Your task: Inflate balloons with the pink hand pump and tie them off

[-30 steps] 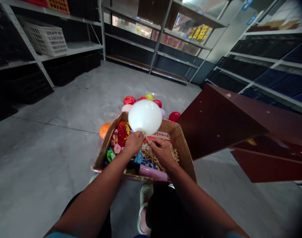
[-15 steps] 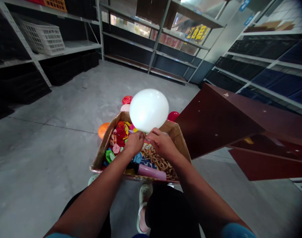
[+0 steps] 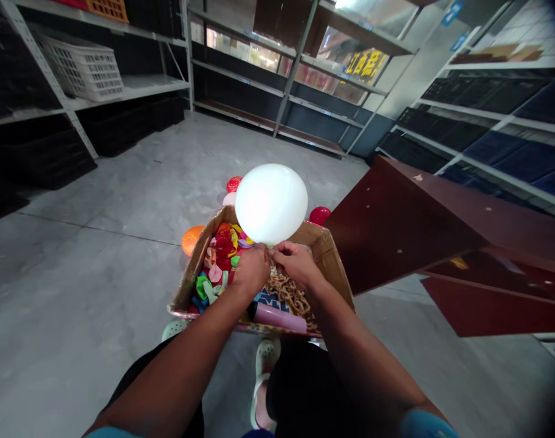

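While the white balloon [image 3: 272, 204] bulges above them | left fingers [image 3: 261, 251] and right fingers [image 3: 282, 248] pinch its neck

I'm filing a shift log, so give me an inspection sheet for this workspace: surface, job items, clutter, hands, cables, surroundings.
Surface: grey floor, lightly marked.
Job items: white balloon, inflated, over an open cardboard box; limp balloons, brown cord and a pink cylinder inside.
Clutter: orange balloon and red balloon outside the box.
Hands: left hand holds the white balloon at its neck; right hand is at the same spot, exact grip unclear.
Cables: nothing seen.
Surroundings: metal shelves, white basket at left, dark red panels at right.
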`<state>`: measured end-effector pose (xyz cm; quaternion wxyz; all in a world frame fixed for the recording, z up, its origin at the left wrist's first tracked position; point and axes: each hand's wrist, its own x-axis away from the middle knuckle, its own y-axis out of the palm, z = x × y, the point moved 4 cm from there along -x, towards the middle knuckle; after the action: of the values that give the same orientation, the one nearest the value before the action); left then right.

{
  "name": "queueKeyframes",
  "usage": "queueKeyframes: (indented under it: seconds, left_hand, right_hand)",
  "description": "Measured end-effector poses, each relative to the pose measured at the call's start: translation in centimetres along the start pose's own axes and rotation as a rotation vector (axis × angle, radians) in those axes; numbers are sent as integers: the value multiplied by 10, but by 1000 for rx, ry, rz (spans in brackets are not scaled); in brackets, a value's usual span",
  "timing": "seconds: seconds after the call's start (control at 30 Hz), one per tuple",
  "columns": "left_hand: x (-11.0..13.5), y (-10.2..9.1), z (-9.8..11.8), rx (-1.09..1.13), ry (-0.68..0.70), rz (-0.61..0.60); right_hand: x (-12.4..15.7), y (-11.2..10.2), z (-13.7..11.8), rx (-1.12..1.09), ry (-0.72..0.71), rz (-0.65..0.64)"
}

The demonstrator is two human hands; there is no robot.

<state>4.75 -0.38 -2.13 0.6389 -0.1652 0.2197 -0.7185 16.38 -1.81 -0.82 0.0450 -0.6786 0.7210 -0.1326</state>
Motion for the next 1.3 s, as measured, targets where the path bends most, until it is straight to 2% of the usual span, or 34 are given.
queueKeyframes:
  seconds: [0.17,0.33,0.47,0.57,0.7,0.9,0.97,1.13,1.3]
  left_hand:
    - [0,-1,2,-12,20,-14]
    - [-5,1,-1,99,27,-32]
    - [-8,7,-5,271,29,-77]
    - [-9,8,-7,265,24,-114]
    - [-8,3,-7,112,10,-96]
    - [-8,2,-8,73,7,-96]
    - [-8,4,-10,79,2,-104]
    - [-6,5,-10,47,2,-112]
    - [-5,2,-5,-60,55,-100]
  right_hand:
    - [0,1,0,102,-24,-9]
    - [4,-3,-4,504,-232,225]
    - [7,-1,-6,670,-268,347]
    - [9,-1,-6,531,-240,296]
    - [14,-1,-8,337,-185,160]
    - [14,-2,-1,-73,36,-23]
    - [10,-3,4,-151,53,-12]
    - [2,-7,13,-141,-27,116]
    - [4,-6,15,-181,8,148]
